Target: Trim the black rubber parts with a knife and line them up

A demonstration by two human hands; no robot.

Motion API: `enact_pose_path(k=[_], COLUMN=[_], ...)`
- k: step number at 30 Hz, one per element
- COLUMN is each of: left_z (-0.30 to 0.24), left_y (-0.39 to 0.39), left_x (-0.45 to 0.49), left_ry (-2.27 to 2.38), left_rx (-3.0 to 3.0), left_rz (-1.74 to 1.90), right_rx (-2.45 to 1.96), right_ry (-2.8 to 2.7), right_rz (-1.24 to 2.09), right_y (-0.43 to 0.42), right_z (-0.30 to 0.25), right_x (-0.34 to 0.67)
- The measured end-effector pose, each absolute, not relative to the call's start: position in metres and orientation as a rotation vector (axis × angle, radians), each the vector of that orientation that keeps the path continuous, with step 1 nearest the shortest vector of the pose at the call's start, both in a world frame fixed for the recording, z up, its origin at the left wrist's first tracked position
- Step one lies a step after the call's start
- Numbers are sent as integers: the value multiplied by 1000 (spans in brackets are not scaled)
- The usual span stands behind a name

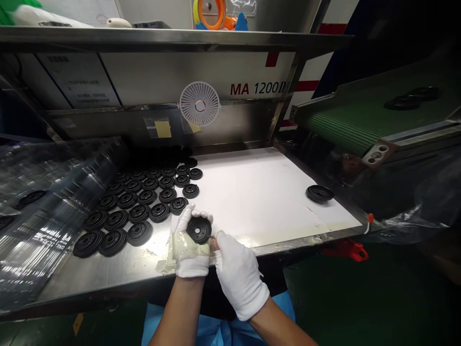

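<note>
My left hand [189, 250], in a white glove wrapped with tape, is closed round a black round ribbed disc [199, 229] held face up above the front edge of the steel bench. My right hand [239, 274], also in a white glove, is curled with its fingertips pinched at the disc's lower right rim. Several like black discs [144, 202] lie in rows on the bench just left of my hands. One single black disc [319, 193] lies alone on the white sheet [259, 192] to the right.
Clear plastic sheeting [43, 211] covers the left of the bench. A small white fan [199, 103] stands against the machine's back wall. A green conveyor belt [360, 120] carrying black discs slopes up at the right. A red tool [347, 250] hangs below the bench's front edge.
</note>
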State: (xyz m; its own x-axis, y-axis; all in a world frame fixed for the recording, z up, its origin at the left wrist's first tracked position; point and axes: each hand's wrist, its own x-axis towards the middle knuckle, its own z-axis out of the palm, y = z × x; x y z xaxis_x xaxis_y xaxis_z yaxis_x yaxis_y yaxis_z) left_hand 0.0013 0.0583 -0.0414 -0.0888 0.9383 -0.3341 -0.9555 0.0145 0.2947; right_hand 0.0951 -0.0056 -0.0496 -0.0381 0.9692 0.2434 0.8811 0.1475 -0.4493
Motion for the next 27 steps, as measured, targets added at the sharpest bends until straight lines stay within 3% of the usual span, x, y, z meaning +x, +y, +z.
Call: enact_pose_path(k=[27], left_z=[-47], left_y=[51], left_x=[6], left_ry=[498], left_rx=[119], left_rz=[1664], right_rx=[-1778], right_ry=[-1946], right_rz=[242], right_y=[-8], right_z=[-49], right_x=[96])
